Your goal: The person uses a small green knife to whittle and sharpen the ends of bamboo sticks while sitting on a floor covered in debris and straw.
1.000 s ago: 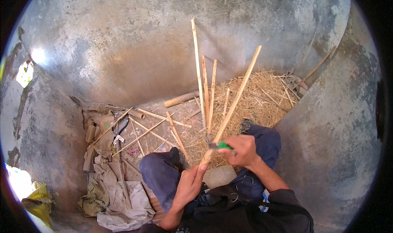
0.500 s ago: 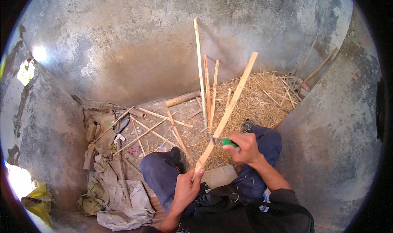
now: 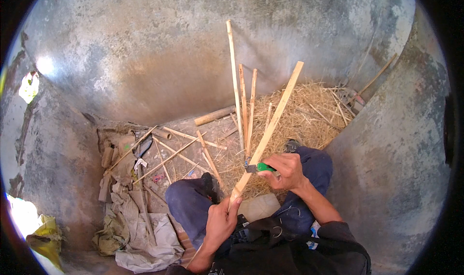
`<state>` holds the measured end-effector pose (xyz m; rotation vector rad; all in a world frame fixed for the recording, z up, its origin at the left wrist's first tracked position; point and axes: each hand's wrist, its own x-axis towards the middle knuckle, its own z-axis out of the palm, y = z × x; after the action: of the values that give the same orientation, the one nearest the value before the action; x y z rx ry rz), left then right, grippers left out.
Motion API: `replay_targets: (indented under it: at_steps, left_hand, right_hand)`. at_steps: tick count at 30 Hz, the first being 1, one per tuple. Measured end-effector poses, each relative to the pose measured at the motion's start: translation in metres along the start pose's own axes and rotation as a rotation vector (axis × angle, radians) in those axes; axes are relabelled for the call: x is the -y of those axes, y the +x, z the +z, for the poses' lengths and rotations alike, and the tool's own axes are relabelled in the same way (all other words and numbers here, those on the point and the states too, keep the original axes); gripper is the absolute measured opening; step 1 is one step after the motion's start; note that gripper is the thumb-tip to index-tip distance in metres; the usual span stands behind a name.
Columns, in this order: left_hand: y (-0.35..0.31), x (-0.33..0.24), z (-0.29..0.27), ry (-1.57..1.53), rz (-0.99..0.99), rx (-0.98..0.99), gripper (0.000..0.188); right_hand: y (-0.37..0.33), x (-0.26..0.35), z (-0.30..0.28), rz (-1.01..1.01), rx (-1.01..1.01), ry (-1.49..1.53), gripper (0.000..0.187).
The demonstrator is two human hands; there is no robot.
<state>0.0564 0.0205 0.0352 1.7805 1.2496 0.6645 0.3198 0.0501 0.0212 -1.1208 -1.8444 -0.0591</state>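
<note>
My left hand [image 3: 222,221] is closed around the lower end of a long, flat pale bamboo strip [image 3: 276,118], which slants up and away to the right between my knees. In my right hand [image 3: 285,171] is a knife with a green handle [image 3: 265,167]. Its short dark blade [image 3: 251,169] lies across the strip, touching it partway up from my left hand. Just beyond the blade, several narrower bamboo sticks [image 3: 243,101] stand upright, leaning toward the wall. My right palm hides most of the knife handle.
A heap of straw-like shavings [image 3: 302,113] covers the floor at the far right. Loose sticks [image 3: 179,154] lie crossed at the left, with a thick bamboo piece [image 3: 215,116] by the wall. Crumpled sacking [image 3: 150,239] lies at the near left. Grey walls [image 3: 159,53] enclose the space.
My right hand and the knife have moved slightly left along the strip, and the blade now lies more fully across it. My left hand keeps its grip.
</note>
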Motion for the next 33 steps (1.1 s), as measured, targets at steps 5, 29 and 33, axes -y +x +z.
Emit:
replay_targets:
  at_steps: [5,29,33]
  left_hand:
    - [-0.023,0.007,-0.008,0.053,-0.092,0.117,0.036]
    - [0.039,0.065,-0.005,-0.704,-0.093,0.614,0.080]
    - [0.051,0.033,-0.007,-0.810,-0.101,0.607,0.067]
  right_hand:
    - [0.009,-0.081,-0.038,0.442,-0.410,-0.187,0.034]
    - [0.011,-0.007,0.000,0.695,-0.215,0.765,0.027]
    - [0.016,0.002,-0.002,0.759,-0.195,0.817,0.028]
